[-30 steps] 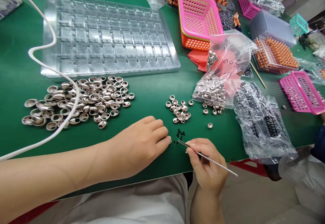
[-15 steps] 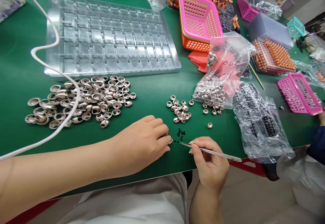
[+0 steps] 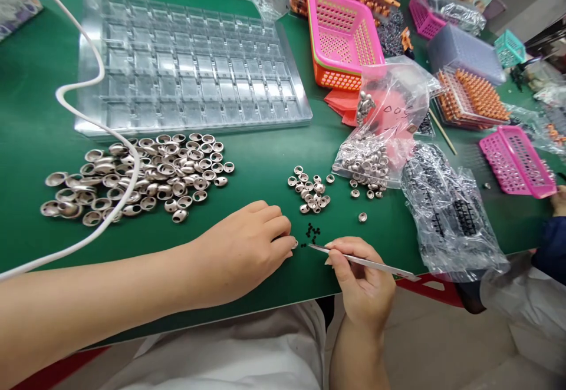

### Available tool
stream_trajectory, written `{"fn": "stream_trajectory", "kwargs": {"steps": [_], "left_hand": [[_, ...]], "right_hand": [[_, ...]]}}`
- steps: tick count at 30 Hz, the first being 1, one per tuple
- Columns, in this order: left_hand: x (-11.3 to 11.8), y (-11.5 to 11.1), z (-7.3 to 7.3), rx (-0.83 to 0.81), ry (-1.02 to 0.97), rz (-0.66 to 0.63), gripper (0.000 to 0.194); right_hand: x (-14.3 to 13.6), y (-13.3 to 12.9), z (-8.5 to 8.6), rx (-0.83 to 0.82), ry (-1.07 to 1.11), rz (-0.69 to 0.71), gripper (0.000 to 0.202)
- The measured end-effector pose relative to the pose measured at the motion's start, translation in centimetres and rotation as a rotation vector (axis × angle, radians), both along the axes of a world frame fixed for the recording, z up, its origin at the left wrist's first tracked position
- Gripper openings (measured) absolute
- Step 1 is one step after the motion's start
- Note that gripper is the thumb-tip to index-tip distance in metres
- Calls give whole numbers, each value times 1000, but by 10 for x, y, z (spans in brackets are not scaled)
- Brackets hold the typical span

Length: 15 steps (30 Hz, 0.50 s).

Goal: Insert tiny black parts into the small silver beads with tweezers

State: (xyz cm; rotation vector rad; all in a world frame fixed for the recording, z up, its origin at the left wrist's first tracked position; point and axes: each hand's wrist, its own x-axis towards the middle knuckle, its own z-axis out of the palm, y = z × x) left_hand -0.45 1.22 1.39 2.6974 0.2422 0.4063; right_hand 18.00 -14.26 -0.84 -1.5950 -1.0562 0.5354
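My left hand point(image 3: 259, 243) rests on the green table with its fingers closed around a small silver metal ring-shaped part point(image 3: 295, 243); only the part's edge shows past the fingertips. Metal tweezers point(image 3: 380, 266) lie in the pinch of my right hand point(image 3: 365, 287), their tips pointing left. Those tips are down beside several tiny black pieces point(image 3: 312, 231), close to the left fingertips. Whether the tips grip a piece is too small to tell. Just beyond is a small heap of silver parts point(image 3: 315, 188), and one single silver part point(image 3: 362, 217) sits to its right.
A big pile of silver rings point(image 3: 168, 172) lies left, crossed by a white cable point(image 3: 99, 116). Behind it is a clear compartment tray point(image 3: 198, 78). Pink baskets point(image 3: 347, 1), a bag of metal parts point(image 3: 389, 113) and a bag of black parts point(image 3: 451, 219) stand right. Another person's hand point(image 3: 559, 201) shows far right.
The tweezer tips have shifted very slightly left, towards the nearest black pieces. My left hand keeps its hold on the silver part. The whole view has drifted a little.
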Motion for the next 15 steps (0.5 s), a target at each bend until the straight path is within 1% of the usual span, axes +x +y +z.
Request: {"fn": "stream_trajectory", "kwargs": {"steps": [4,6,9,12,15], "left_hand": [[0,-4,-1,-44,-67,26,17],[1,-4,-6,-61,-106,34,20],[3,-3,-14,-74,-166,29,25],[3,-3,-15,-71,-150,25,24],[1,-4,-11,-58,-90,32,16]], "right_hand": [[-1,0,0,-32,-44,27,14],[0,1,-2,-84,-33,42,10],[2,1,-7,-80,-33,45,7],[3,-1,-10,-62,-35,36,5],[3,-3,-9,-45,-44,-1,4]]}}
